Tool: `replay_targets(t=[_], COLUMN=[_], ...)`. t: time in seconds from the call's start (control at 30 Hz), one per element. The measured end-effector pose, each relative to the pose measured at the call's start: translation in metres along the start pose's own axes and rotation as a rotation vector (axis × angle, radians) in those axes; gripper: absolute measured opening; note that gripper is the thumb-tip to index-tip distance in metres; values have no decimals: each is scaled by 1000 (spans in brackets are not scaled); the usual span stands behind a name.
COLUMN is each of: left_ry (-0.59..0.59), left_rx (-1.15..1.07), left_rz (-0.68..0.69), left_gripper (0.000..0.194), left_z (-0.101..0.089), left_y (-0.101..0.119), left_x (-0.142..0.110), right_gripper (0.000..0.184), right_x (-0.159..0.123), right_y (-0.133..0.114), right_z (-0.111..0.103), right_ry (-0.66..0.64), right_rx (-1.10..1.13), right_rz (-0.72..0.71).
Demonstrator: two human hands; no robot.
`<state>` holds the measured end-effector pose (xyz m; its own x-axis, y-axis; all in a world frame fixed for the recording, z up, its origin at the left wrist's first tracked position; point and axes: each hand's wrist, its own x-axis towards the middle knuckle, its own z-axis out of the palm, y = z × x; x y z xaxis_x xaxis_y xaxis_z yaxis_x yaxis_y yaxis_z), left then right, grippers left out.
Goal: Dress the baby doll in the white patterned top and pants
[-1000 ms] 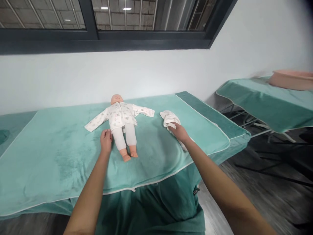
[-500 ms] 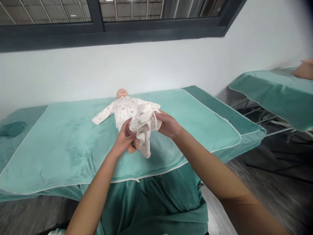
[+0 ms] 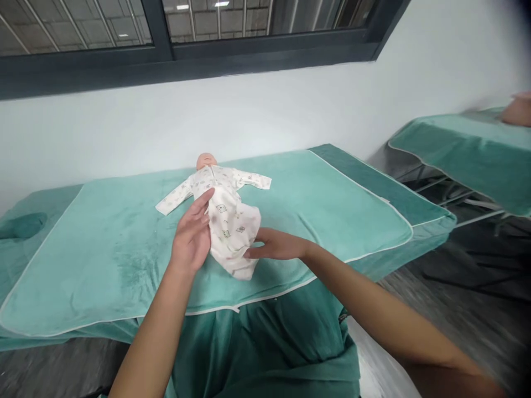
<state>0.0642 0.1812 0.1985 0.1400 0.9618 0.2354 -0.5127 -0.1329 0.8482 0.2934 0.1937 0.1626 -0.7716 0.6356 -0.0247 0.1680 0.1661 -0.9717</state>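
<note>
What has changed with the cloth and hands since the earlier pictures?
The printed white cloth moved left from beside the doll, opened out, and now hides its legs. The right hand holds its lower edge; the left hand has come from beside the doll to touch it. The doll stayed on the green cover, sleeves spread.

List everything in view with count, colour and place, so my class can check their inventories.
Baby doll: one, pinkish, lying centrally
Printed long-sleeved cloth top: one, white, on doll
Printed cloth garment: one, white, between hands
Plush upper cover: one, light green, under doll
Plush lower cover: one, darker green, beneath
Draped fabric: dark green, bottom centre
Second table's cover: one, green, right
Metal legs: several, pale, below it
Cropped object: one, pink, right edge
Window frame: one, dark grey, top
Metal bars: several, grey, behind glass
Wall: white, background
Floor: dark grey, below
Left hand: one, bare, garment's left
Right hand: one, bare, garment's right
</note>
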Motion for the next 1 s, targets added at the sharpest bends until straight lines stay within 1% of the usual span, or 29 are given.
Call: replay_targets(t=[0.07, 0.13, 0.17, 0.23, 0.3, 0.33, 0.37, 0.4, 0.43, 0.47, 0.5, 0.53, 0.6, 0.67, 0.7, 0.77, 0.83, 0.87, 0.93, 0.97, 1.0], left_ry=[24, 46, 58, 79, 89, 92, 95, 100, 110, 124, 142, 165, 222, 286, 310, 347, 393, 449, 625, 697, 729], left_rx=[-12, -9, -1, 24, 55, 76, 107, 146, 188, 222, 243, 251, 253, 281, 303, 328, 338, 360, 470, 545, 629], left_rz=[36, 68, 84, 106, 125, 139, 154, 169, 183, 193, 192, 185, 177, 198, 216, 243, 243, 259, 377, 459, 530], left_gripper=[48, 47, 46, 46, 48, 48, 47, 46, 44, 42, 41, 41, 42, 43, 43, 39, 31, 27, 24, 25, 25], left_z=[4, 6, 6, 6, 5, 5, 5, 4, 4, 3, 2, 1, -3, -10, -15, -27, -40, -46, -54, -55, -53], left_y=[6, 12, 16, 22, 29, 31, 33, 34, 35, 35, 35, 34, 34, 38, 41, 51, 61, 65, 67, 66, 63], left_x=[-1, -1, -1, 0, 0, 1, 1, 1, 1, 1, 1, 1, 0, -3, -4, -5, -3, -1, 6, 9, 13], right_gripper=[50, 53, 53, 51, 51, 54, 62, 71, 79, 82, 80, 73, 51, 32, 26, 19, 15, 16, 19, 19, 20], right_x=[0, 0, -1, 1, 8, 13, 20, 27, 35, 43, 51, 58, 69, 75, 76, 75, 72, 70, 67, 66, 66], right_y=[5, 8, 9, 12, 17, 21, 25, 29, 33, 36, 38, 38, 35, 29, 25, 19, 13, 9, -4, -13, -22], right_z=[-2, -7, -11, -15, -15, -13, -9, -5, 1, 7, 13, 20, 30, 34, 34, 27, 15, 7, -8, -15, -20], right_ry=[7, 57, 108, 262, 418, 468, 486, 474, 442, 401, 351, 295, 198, 180, 200, 281, 376, 427, 517, 533, 527], right_rx=[-68, -49, -4, 94, 143, 142, 130, 114, 98, 85, 77, 73, 61, 50, 51, 73, 112, 129, 167, 178, 179], right_rz=[4, -19, -41, -83, -70, -50, -33, -27, -24, -15, 9, 42, 90, 52, 11, -58, -86, -93, -125, -157, -198])
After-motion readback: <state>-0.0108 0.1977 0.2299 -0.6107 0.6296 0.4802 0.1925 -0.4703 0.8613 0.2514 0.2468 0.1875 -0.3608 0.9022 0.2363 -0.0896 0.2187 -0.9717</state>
